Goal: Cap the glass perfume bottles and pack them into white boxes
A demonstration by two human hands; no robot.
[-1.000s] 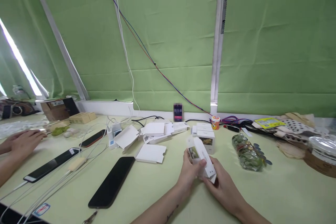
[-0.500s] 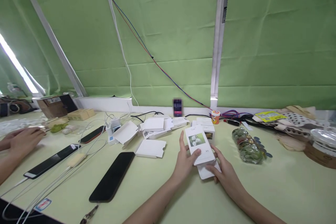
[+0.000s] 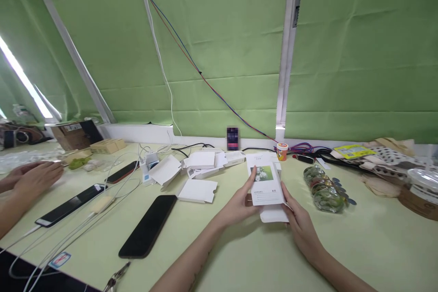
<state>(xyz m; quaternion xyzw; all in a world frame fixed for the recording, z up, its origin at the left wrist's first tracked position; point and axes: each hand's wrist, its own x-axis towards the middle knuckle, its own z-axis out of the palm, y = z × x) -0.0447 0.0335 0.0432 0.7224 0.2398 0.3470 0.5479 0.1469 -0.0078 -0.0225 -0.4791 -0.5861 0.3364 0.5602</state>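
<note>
Head view: both hands are at work on one printed white box (image 3: 267, 191), just above the table (image 3: 246, 264).
Left fingers: the left hand (image 3: 239, 203) is closed round the box's left edge, thumb on the printed face.
Right fingers: the right hand (image 3: 299, 219) pinches the right edge near its lower corner; what the hidden fingertips do underneath I cannot tell.
Done so far: the box seems folded into shape, its printed face turned up between the fingers.
Left open: a plain flap (image 3: 274, 214) juts from the near end, between the hands, so that end looks unclosed; whether anything is inside is hidden.
Box surface: smooth, matt card, oblong, with crisp edges, a white-flower photo and small print.
Beyond the fingers: another white box (image 3: 277, 162), partly covered by the held one.
Left of the fingers: loose white cartons (image 3: 200, 160), thin and angular, overlapping in a pile; one single carton (image 3: 197, 190) lies nearer.
Right of the fingers: a glossy, clear-wrapped bundle (image 3: 323, 189), rounded and ridged, mostly green, with dark flat discs (image 3: 338, 183) alongside.
</note>
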